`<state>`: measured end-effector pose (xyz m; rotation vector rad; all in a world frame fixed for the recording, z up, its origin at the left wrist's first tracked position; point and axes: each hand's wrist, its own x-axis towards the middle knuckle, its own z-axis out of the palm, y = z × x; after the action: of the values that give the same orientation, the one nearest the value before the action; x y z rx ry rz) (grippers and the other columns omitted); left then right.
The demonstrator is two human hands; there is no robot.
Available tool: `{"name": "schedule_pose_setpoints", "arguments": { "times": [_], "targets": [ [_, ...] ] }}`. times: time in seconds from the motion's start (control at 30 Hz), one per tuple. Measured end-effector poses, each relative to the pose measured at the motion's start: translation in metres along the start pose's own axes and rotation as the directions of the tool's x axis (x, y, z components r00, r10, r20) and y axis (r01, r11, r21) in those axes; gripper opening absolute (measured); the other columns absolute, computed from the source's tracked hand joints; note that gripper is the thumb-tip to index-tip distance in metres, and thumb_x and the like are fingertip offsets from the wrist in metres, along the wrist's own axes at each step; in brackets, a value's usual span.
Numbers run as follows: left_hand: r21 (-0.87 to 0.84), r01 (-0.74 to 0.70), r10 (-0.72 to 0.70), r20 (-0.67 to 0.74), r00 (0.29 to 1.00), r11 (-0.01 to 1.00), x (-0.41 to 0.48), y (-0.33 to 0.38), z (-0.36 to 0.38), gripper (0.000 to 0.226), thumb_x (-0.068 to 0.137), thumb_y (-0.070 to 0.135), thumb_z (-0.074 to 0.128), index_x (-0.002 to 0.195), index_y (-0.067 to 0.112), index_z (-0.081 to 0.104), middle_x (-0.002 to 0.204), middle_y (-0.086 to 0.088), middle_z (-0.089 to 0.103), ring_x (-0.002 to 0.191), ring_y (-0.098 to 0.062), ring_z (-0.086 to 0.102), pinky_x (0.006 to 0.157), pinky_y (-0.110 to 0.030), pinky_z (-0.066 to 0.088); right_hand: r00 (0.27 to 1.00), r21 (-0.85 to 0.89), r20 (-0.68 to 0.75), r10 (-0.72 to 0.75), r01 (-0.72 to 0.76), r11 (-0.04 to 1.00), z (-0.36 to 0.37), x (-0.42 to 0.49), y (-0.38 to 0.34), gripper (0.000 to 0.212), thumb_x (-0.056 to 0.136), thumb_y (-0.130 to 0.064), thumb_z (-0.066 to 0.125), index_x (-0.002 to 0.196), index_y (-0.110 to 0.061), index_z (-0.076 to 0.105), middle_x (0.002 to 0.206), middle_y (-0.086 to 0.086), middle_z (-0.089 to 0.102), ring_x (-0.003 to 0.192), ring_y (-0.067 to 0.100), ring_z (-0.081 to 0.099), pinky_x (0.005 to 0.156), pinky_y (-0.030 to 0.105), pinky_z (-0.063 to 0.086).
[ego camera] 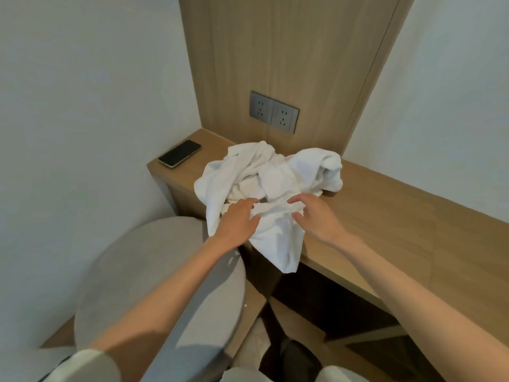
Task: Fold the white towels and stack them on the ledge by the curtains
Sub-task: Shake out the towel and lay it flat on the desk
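A crumpled heap of white towels [264, 177] lies on the wooden desk [385, 210], with one corner hanging over the front edge. My left hand [238, 220] rests flat on the near part of the heap, fingers straight. To its right, my right hand [314, 216] hovers at the towel's near edge with fingers spread and loosely bent; its thumb touches the cloth. Neither hand grips the fabric. No ledge or curtains show in this view.
A black phone [179, 154] lies at the desk's far left corner. A double wall socket [274, 112] sits in the wood panel behind the towels. A round grey chair back [154, 271] stands below my left arm, against the desk.
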<state>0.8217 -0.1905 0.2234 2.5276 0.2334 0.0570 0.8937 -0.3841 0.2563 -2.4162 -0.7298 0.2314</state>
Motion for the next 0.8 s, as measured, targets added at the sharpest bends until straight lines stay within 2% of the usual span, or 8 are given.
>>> {"name": "schedule_pose_setpoints", "arguments": {
  "times": [0.1,0.2,0.3,0.47,0.57,0.67,0.73,0.8],
  "targets": [
    [-0.025,0.065,-0.063,0.062,0.996,0.998,0.017,-0.019,0.020,0.049,0.096,0.031,0.050,0.142,0.020,0.037,0.138,-0.005,0.048,0.126,-0.023,0.043,0.103,-0.035,0.036,0.990,-0.130,0.142,-0.008,0.026,0.991,0.024,0.030,0.020,0.041,0.092,-0.015,0.054,0.132,-0.017,0.047,0.140,0.004,0.042,0.123,0.024,0.044,0.094,0.035,0.043],
    [-0.044,0.057,-0.053,0.085,0.995,0.997,0.031,-0.032,0.034,0.056,0.093,0.032,0.055,0.144,0.022,0.034,0.145,-0.004,0.041,0.131,-0.023,0.038,0.106,-0.035,0.032,0.976,-0.230,0.218,-0.001,0.052,0.972,0.042,0.056,0.036,0.040,0.092,-0.012,0.052,0.132,-0.016,0.045,0.141,0.005,0.034,0.117,0.026,0.046,0.084,0.040,0.049],
    [0.014,0.096,-0.097,0.084,0.992,0.995,0.047,-0.036,0.041,0.060,0.091,0.037,0.057,0.145,0.027,0.033,0.148,0.001,0.037,0.134,-0.021,0.033,0.108,-0.040,0.027,0.970,-0.283,0.226,-0.089,0.153,0.947,0.045,0.077,0.048,0.024,0.094,-0.013,0.049,0.118,-0.010,0.051,0.125,0.007,0.044,0.103,0.025,0.051,0.077,0.041,0.049],
    [0.058,0.203,-0.207,0.063,0.976,0.977,0.069,-0.034,0.037,0.061,0.087,0.046,0.058,0.142,0.035,0.034,0.145,0.006,0.040,0.133,-0.022,0.033,0.104,-0.042,0.019,0.936,-0.110,0.221,-0.273,0.302,0.947,0.016,0.096,0.047,0.016,0.100,-0.032,0.041,0.107,-0.018,0.046,0.085,-0.009,0.051,0.077,0.013,0.053,0.062,0.033,0.043],
    [0.011,0.211,-0.210,-0.056,0.976,0.977,0.084,-0.026,0.022,0.057,0.087,0.050,0.057,0.138,0.033,0.041,0.137,0.004,0.049,0.127,-0.023,0.041,0.101,-0.040,0.021,0.915,-0.011,0.122,-0.384,0.388,0.922,-0.009,0.106,0.030,0.018,0.102,-0.033,0.038,0.108,-0.020,0.049,0.094,-0.010,0.054,0.083,0.007,0.050,0.070,0.031,0.044],
    [-0.026,0.265,-0.266,-0.141,0.954,0.964,0.097,-0.015,0.000,0.056,0.088,0.052,0.055,0.134,0.021,0.048,0.132,-0.003,0.054,0.122,-0.025,0.046,0.101,-0.041,0.026,0.882,0.031,-0.078,-0.466,0.469,0.883,-0.036,0.125,0.001,0.016,0.101,-0.021,0.040,0.110,-0.017,0.053,0.103,-0.011,0.052,0.092,0.007,0.045,0.076,0.024,0.037],
    [-0.177,0.217,-0.246,-0.169,0.954,0.960,0.102,-0.007,-0.019,0.048,0.091,0.047,0.055,0.122,0.011,0.056,0.120,-0.009,0.061,0.112,-0.027,0.053,0.097,-0.040,0.036,0.847,0.095,-0.276,-0.454,0.494,0.864,-0.062,0.141,-0.021,0.015,0.099,-0.015,0.042,0.108,-0.014,0.054,0.098,-0.013,0.051,0.088,0.003,0.043,0.076,0.012,0.032],
    [-0.379,0.097,-0.185,-0.205,0.961,0.920,0.104,0.006,-0.040,0.032,0.094,0.039,0.053,0.110,0.013,0.060,0.103,-0.003,0.064,0.100,-0.025,0.059,0.084,-0.029,0.046,0.816,0.200,-0.427,-0.389,0.505,0.840,-0.089,0.151,-0.043,0.011,0.097,-0.012,0.045,0.103,-0.018,0.053,0.084,-0.017,0.049,0.074,-0.003,0.044,0.068,0.007,0.030]
  ]
}}
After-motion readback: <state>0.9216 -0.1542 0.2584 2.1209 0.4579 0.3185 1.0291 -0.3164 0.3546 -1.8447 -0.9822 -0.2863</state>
